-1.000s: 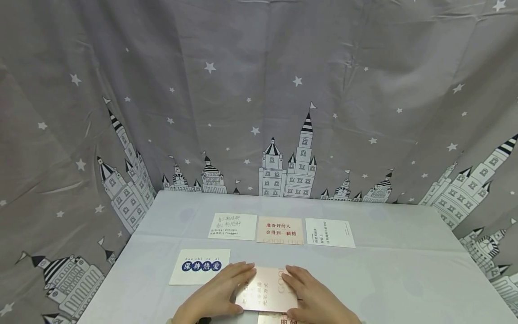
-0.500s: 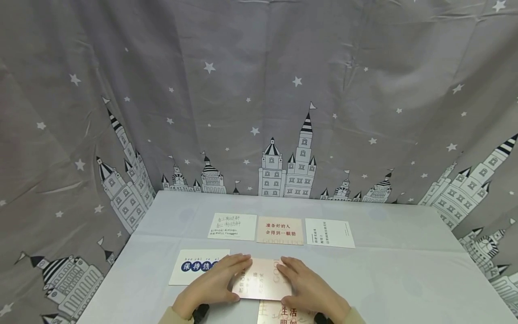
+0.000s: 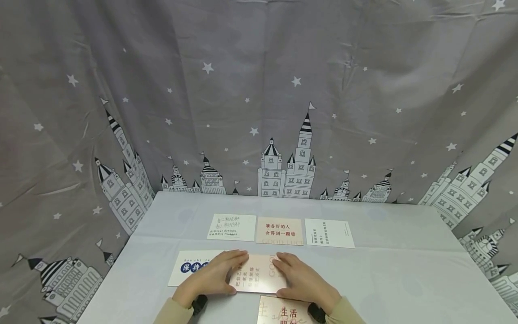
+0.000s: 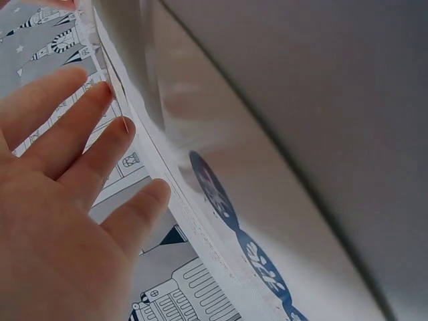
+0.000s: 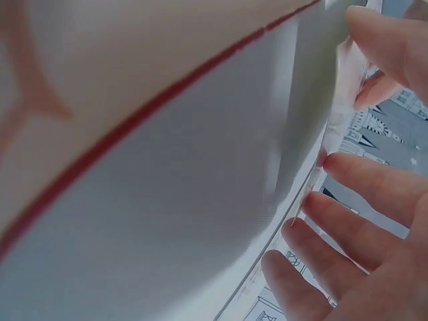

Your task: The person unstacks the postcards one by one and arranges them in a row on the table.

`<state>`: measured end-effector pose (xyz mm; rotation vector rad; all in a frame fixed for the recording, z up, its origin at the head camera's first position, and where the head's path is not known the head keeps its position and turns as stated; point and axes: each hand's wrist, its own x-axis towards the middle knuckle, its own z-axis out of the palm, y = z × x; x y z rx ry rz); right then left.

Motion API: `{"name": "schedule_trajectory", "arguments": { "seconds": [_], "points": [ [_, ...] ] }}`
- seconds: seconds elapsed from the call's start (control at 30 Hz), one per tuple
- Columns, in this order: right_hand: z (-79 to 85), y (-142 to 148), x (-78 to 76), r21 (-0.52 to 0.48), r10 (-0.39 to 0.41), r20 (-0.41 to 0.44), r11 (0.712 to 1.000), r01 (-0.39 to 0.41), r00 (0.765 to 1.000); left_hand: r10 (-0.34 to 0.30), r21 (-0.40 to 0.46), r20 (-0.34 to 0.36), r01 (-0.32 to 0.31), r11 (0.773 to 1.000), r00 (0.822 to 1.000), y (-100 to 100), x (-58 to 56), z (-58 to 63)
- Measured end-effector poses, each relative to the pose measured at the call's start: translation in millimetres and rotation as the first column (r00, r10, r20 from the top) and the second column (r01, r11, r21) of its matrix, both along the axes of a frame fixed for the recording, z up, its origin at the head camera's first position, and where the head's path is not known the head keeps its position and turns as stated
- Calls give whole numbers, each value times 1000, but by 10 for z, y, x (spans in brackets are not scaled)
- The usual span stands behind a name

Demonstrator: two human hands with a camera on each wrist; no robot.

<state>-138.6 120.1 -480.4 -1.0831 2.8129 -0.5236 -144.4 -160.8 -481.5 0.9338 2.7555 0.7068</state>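
A pink card with pale sideways Chinese characters and large faint letters is held between my two hands, close over the table. The left hand grips its left edge between thumb and fingers; the right hand does the same at the right edge. Beneath the left hand, a white card with blue circles is partly covered. Just nearer than the pink card lies a cream card with red characters, cut off by the frame's bottom. The right wrist view shows the right hand's spread fingers along the thin card edge.
Farther back on the white table, three cards lie in a row: a handwritten white one, a peach one with red characters and a white one with sideways print. A grey castle-patterned curtain hangs behind.
Both hands have carried the pink card forward and slightly left, uncovering more of the cream card. The left hand now covers more of the blue-circle card.
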Motion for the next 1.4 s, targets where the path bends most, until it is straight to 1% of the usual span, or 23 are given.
{"name": "schedule_trajectory", "arguments": {
  "seconds": [0.17, 0.5, 0.67, 0.87, 1.17, 1.4],
  "points": [
    [-9, -33, -51, 2, -16, 33, 1000, 16, 999, 10, 13, 17, -10, 1000, 1000, -18, -49, -7],
    [-24, -72, -128, 8, -25, 17, 1000, 25, 1000, 15, 23, 36, -16, 1000, 999, -21, -123, -6],
    [-8, -84, -153, 18, -26, 25, 1000, 25, 999, 15, 18, 43, -16, 1000, 999, -19, -155, -5],
    [-9, -94, -164, 24, -27, 34, 999, 26, 999, 13, -6, 50, -13, 1000, 999, -26, -163, -3],
    [-25, -110, -165, 35, -37, 23, 999, 36, 999, 7, -19, 51, -6, 1000, 999, -33, -168, -16],
    [-33, -112, -162, 37, -41, 32, 999, 40, 999, -4, -17, 64, 5, 1000, 998, -34, -161, 9]
  ]
}}
